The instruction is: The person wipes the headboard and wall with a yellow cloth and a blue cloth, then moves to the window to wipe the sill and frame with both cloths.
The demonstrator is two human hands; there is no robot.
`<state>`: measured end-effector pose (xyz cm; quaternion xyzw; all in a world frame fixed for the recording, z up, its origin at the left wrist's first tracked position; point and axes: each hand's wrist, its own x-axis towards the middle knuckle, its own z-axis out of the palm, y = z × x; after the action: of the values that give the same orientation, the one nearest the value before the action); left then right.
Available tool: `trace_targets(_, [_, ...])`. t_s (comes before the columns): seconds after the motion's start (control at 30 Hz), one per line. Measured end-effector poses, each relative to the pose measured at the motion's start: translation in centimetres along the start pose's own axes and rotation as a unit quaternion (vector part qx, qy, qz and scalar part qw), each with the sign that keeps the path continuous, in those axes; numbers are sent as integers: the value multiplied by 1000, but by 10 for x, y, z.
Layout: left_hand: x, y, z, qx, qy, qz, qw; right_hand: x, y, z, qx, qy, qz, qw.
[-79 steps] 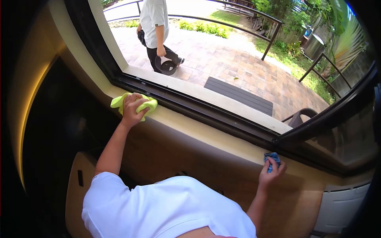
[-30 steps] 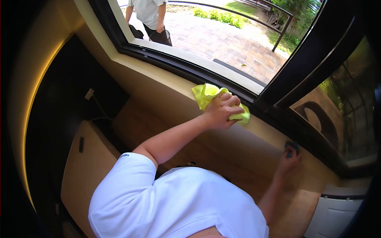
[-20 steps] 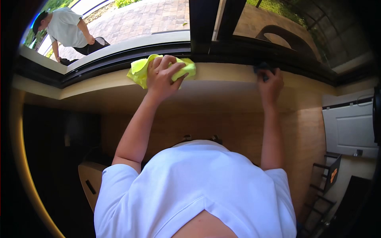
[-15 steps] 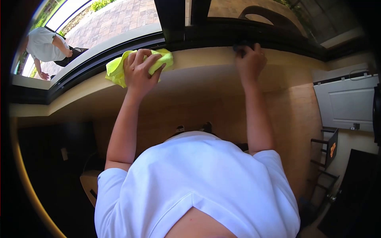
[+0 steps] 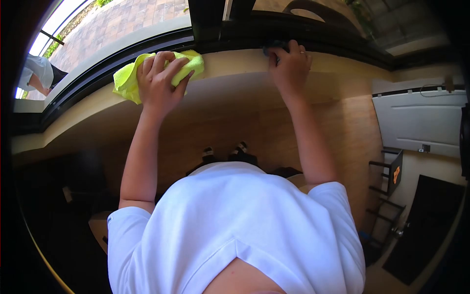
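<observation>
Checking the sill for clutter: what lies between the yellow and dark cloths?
Head view: only bare beige sill separates the yellow cloth from the dark cloth under the right hand.

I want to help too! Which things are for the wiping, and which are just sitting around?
In use: yellow cloth under the left hand, dark cloth under the right hand, window ledge.
Just around: white door, black rack, person outside.

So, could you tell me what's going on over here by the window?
A person in a white shirt reaches to the window ledge. The left hand presses a yellow cloth onto the ledge, and the right hand holds a dark cloth against the black window frame. Another person is outside on the paving.
</observation>
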<state>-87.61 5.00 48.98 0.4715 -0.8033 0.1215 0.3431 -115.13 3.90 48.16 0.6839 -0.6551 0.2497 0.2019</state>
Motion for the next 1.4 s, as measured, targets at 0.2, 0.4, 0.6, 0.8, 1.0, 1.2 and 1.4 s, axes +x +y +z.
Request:
trace_targets(0.2, [1, 0, -1, -2, 4, -3, 1000, 2, -12, 2, -39, -6, 27, 999])
trace_targets(0.4, [-1, -2, -1, -7, 2, -1, 1000, 0, 28, 0, -15, -3, 60, 998])
trace_targets(0.6, [-3, -6, 2, -4, 5, -1, 1000, -34, -54, -16, 163, -12, -29, 986])
trace_targets(0.8, [-3, -5, 2, 5, 0, -5, 1000, -47, -36, -13, 128, 21, -28, 991])
trace_targets(1.0, [-2, -9, 2, -18, 5, -2, 1000, -46, -38, -9, 180, 13, -55, 982])
trace_targets(1.2, [-1, -21, 5, -152, 45, -55, 986, -39, -97, -12, 171, -13, -96, 980])
trace_targets(1.4, [-2, -25, -1, -223, 24, -83, 971, -38, -100, -6, 201, 7, -135, 970])
